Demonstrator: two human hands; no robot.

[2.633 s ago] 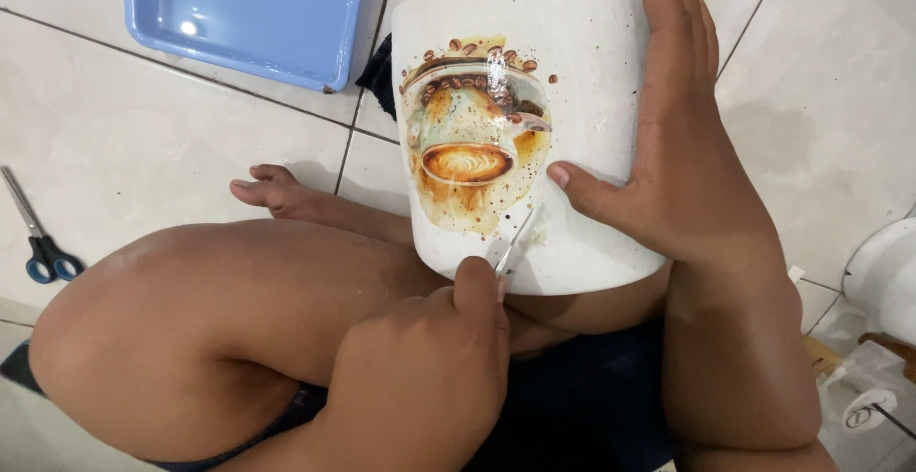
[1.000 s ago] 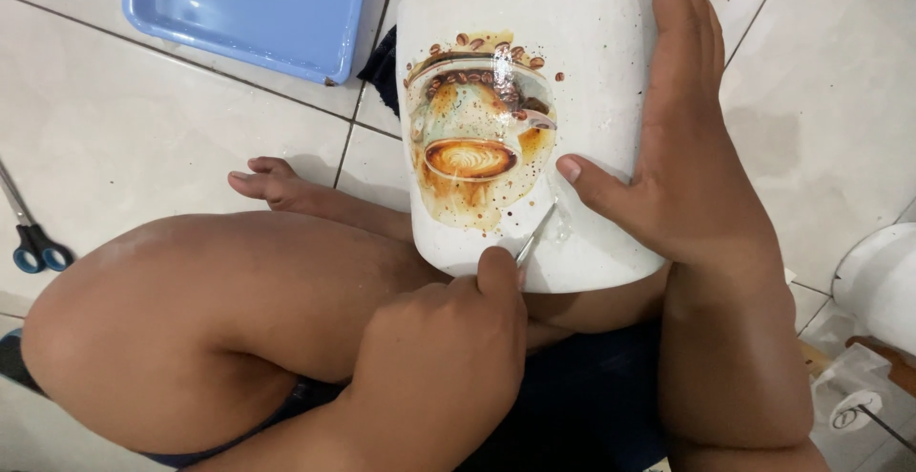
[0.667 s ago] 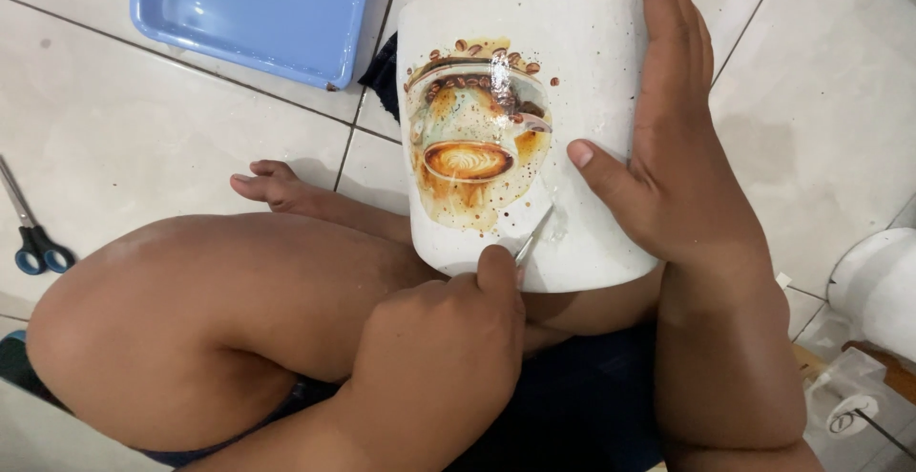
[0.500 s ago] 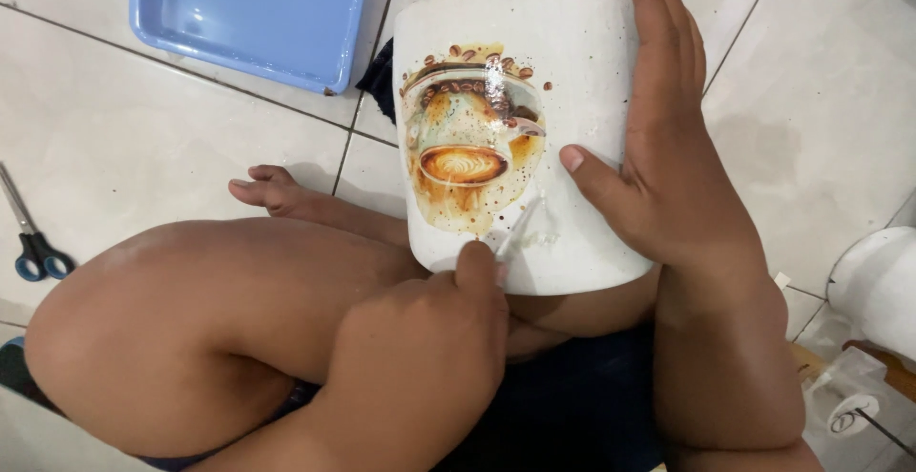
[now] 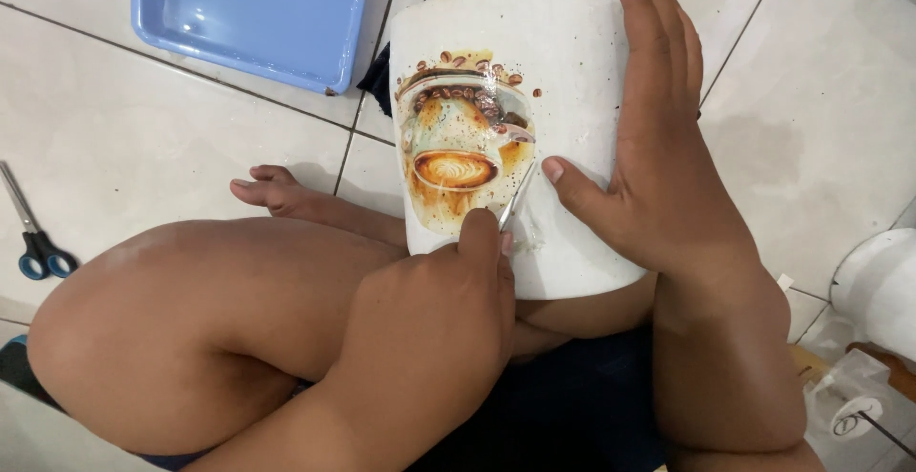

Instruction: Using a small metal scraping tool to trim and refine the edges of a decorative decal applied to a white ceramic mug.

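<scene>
A large white pot [image 5: 572, 62] lies on its side across my lap, with a brown and orange coffee-cup picture [image 5: 463, 147] stuck on its wall. My left hand [image 5: 420, 329] is closed on a thin metal tool [image 5: 516, 197] whose tip touches the right edge of the picture. My right hand [image 5: 668, 167] lies flat along the pot's right side, thumb pressed on the wall next to the tool. My bent left leg [image 5: 200, 310] lies under the left arm.
A blue plastic tray [image 5: 248, 9] sits on the tiled floor at the top left. Blue-handled scissors [image 5: 33, 238] lie at the left edge. A white rounded object [image 5: 883, 286] and a clear packet [image 5: 854, 400] are at the lower right.
My left hand has slid the tool up from the pot's lower rim to the picture's right edge. The pot has shifted slightly in my lap; my right hand stays on its side.
</scene>
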